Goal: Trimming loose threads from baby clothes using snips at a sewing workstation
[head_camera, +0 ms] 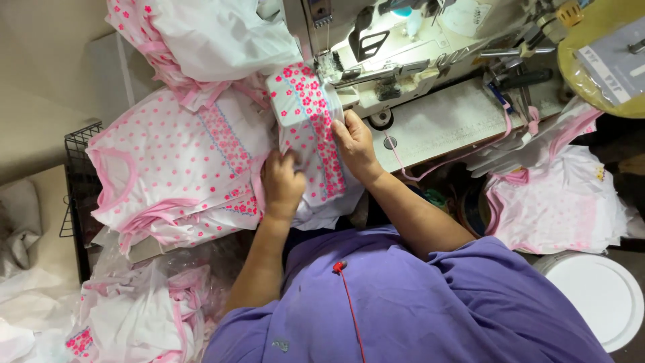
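Purple cotton shirt (416, 302) of the person fills the bottom of the view, with a thin red cord (349, 309) hanging on it. Both forearms go up toward twelve o'clock. The left hand (282, 185) lies flat, fingers together, pressing on the white knit garment piece with pink flower print (306, 128). The right hand (355, 142) grips the same piece at its right edge, fingers closed over the fold, just under the needle area of the white industrial sewing machine (403, 67).

I judge the step is feeding the printed piece into the machine for a seam; the next move seems to need both hands guiding the fabric straight and evenly.

At nine o'clock lies a stack of finished white garments with pink trim (168, 175), over a black wire basket (77, 195). At three o'clock is another pile of white and pink pieces (557, 202), and a pink binding tape (457, 158) runs across the machine table. At five o'clock stands a round white plastic lid (598, 296).
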